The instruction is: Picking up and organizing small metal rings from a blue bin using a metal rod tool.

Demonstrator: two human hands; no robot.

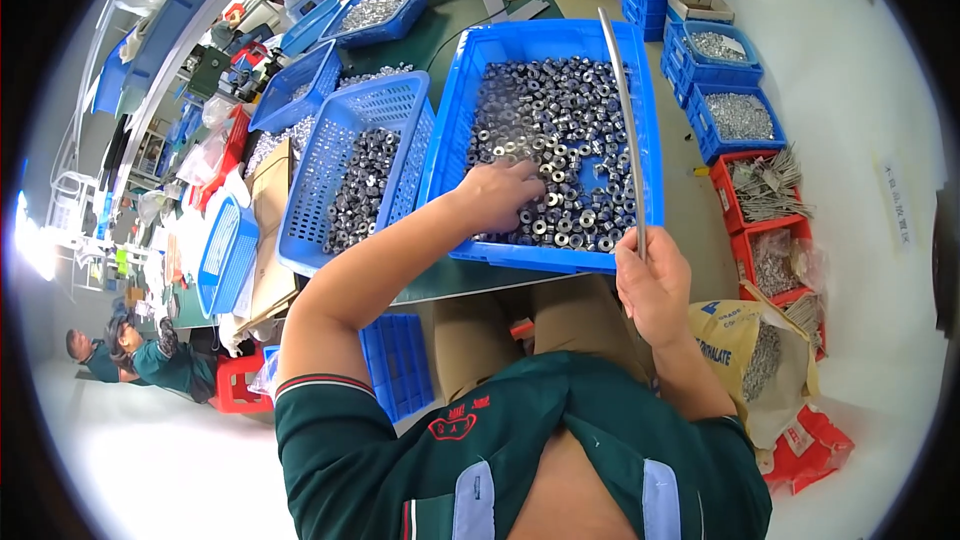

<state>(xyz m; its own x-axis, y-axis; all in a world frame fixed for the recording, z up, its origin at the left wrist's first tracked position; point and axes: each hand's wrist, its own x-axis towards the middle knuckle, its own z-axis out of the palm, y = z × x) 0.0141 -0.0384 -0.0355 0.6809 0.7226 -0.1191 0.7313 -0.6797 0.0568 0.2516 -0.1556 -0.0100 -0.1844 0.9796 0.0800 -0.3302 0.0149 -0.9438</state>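
A large blue plastic bin stands before me on a green table, with many small metal nut-like rings spread inside. My left hand reaches down among the rings at the near left of the bin. Its fingers are bent, with their tips against the rings; whatever is between them is hidden. My right hand is closed around the lower end of a long, thin metal rod, just outside the near right corner. The rod slants up and away along the bin's right side, and no rings show on it.
Left of the bin, a perforated blue basket holds more dark rings. Further blue baskets of metal parts stand beyond. Stacked blue crates, red bins and an opened yellow sack line the right side. Two people sit far left.
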